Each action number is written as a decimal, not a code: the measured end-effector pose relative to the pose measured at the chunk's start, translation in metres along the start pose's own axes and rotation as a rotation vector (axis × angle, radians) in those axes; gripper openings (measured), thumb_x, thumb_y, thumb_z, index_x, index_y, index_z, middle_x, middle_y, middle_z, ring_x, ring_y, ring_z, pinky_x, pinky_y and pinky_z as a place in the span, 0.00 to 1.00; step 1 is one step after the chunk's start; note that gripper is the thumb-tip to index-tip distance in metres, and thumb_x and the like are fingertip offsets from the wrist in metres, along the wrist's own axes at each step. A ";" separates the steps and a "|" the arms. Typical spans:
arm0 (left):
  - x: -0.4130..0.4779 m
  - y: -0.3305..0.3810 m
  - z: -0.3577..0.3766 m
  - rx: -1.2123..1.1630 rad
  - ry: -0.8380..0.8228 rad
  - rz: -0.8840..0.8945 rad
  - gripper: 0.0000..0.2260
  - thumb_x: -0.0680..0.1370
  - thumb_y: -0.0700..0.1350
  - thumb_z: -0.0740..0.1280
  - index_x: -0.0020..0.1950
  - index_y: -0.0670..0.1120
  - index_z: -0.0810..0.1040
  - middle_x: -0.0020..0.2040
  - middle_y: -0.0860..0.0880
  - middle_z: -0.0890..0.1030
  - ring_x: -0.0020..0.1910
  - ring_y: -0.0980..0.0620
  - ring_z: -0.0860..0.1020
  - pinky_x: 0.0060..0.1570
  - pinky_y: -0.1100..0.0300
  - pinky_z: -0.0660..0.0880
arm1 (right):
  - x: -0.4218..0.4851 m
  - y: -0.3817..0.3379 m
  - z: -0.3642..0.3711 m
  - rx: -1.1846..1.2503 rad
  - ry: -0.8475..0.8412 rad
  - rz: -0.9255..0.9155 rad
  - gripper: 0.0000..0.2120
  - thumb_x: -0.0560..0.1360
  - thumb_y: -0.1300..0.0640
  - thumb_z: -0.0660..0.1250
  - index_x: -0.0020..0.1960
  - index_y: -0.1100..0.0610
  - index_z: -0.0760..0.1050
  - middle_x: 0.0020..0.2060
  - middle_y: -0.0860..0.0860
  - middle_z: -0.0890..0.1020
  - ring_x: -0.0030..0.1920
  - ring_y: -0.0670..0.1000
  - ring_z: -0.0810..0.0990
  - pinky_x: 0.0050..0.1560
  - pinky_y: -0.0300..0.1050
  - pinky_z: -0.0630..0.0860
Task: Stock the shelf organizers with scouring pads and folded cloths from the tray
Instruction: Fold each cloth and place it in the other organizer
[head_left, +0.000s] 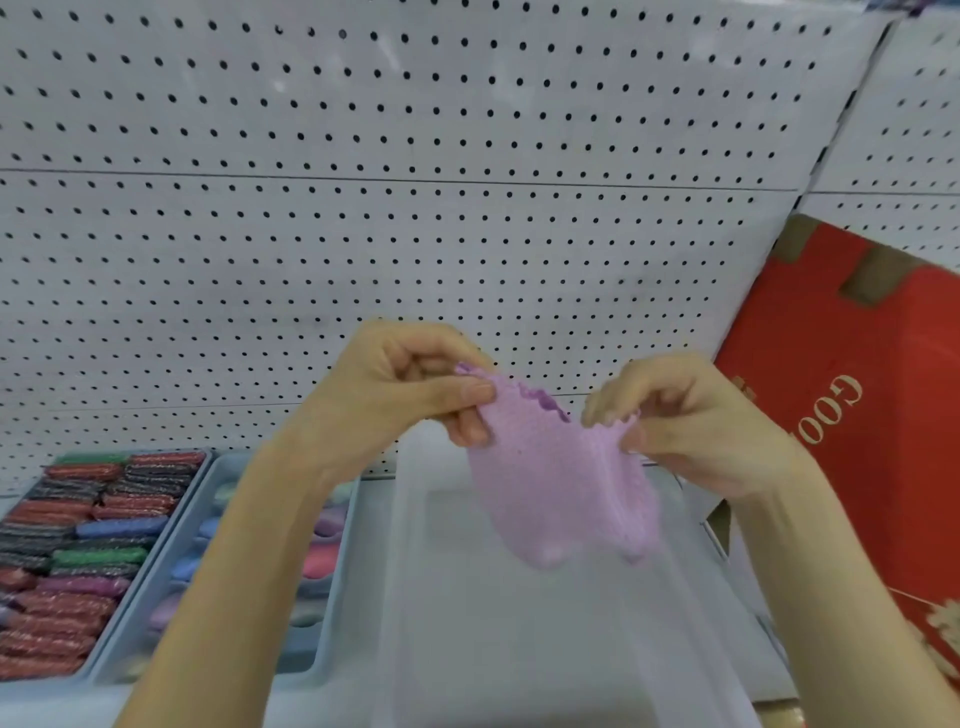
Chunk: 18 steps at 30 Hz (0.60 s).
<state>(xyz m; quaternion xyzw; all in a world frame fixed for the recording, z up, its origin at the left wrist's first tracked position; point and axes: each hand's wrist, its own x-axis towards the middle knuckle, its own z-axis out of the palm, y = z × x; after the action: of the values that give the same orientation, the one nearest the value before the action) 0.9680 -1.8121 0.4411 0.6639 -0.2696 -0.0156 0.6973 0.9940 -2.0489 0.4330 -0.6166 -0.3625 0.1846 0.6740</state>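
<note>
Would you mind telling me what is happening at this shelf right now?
A person holds a pale pink textured cloth up by its top edge, pinched in the left hand and the right hand, above a clear plastic tray. To the left, a grey-blue plastic organizer holds glittery scouring pads, and the next one holds folded pastel cloths. The pink cloth is not yet stocked.

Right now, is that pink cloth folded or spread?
Spread out: left hand and right hand pinch the top edge of the pink cloth, which hangs loose over the clear tray.
</note>
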 end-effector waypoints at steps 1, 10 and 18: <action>0.006 -0.003 0.002 -0.038 -0.015 -0.001 0.05 0.63 0.39 0.75 0.34 0.49 0.83 0.26 0.49 0.80 0.24 0.55 0.77 0.27 0.66 0.73 | 0.007 0.001 0.003 -0.019 0.016 -0.031 0.07 0.64 0.50 0.78 0.40 0.49 0.84 0.36 0.48 0.83 0.38 0.47 0.79 0.42 0.40 0.75; 0.034 -0.041 0.037 -0.442 0.237 -0.109 0.08 0.73 0.33 0.67 0.41 0.46 0.76 0.33 0.52 0.79 0.29 0.55 0.76 0.29 0.64 0.74 | 0.042 0.020 0.022 -0.047 0.334 -0.214 0.22 0.63 0.70 0.72 0.50 0.49 0.82 0.32 0.45 0.80 0.40 0.47 0.82 0.42 0.39 0.77; 0.028 -0.053 0.038 -0.468 0.220 -0.337 0.17 0.69 0.57 0.62 0.37 0.49 0.86 0.43 0.48 0.85 0.41 0.49 0.84 0.48 0.52 0.80 | 0.042 0.024 0.022 -0.226 0.455 -0.090 0.06 0.67 0.60 0.74 0.37 0.50 0.79 0.35 0.52 0.79 0.35 0.55 0.75 0.29 0.41 0.73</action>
<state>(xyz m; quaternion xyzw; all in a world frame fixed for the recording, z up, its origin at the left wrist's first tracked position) 0.9942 -1.8635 0.4007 0.5183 -0.0677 -0.1207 0.8439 1.0110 -2.0004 0.4205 -0.6970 -0.2469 -0.0309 0.6725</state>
